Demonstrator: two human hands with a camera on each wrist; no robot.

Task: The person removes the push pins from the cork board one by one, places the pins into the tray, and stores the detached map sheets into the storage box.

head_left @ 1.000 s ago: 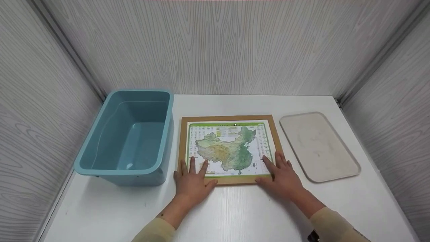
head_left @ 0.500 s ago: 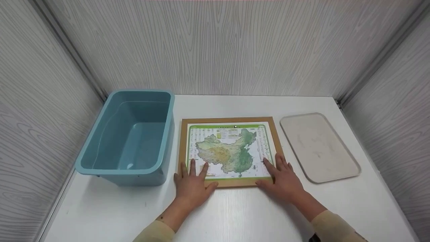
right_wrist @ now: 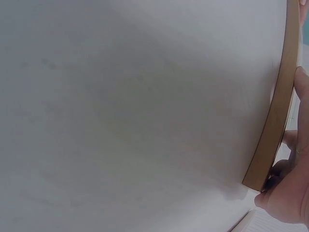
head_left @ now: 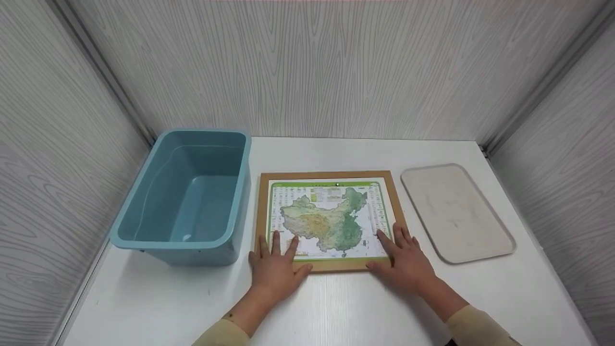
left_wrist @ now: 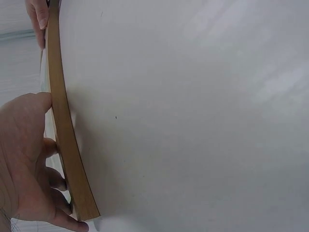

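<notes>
Far left on the white desk [head_left: 336,307]: a blue plastic tub [head_left: 182,197], open top, nothing visible inside. No label readable on it.

Centre: a map board [head_left: 329,221], flat on the desk, just right of the tub and left of the tray. Brown wooden frame around a white sheet with a green border. Printed map in greens and tan-yellow at the middle; columns of small print and tiny pictures down both sides and along the top. The writing is too small to read. From the wrist views the frame edge shows as a thin tan strip lying against the desk surface.

Left hand [head_left: 276,266] lies over the near left corner of the map board. Fingers straight and spread, resting flat on the frame and the sheet's lower left; thumb alongside the near edge. Relaxed, not gripping.

Right hand [head_left: 406,262] lies over the near right corner in the same way. Fingers straight and slightly fanned on the frame and the sheet's lower right; thumb against the near edge. Also released, pressing or resting only. Cream sleeves at both wrists.

Right: a pale beige tray [head_left: 456,214], rounded corners, lying flat and angled, close beside the map board but apart. Faint marks on its surface, no writing.
</notes>
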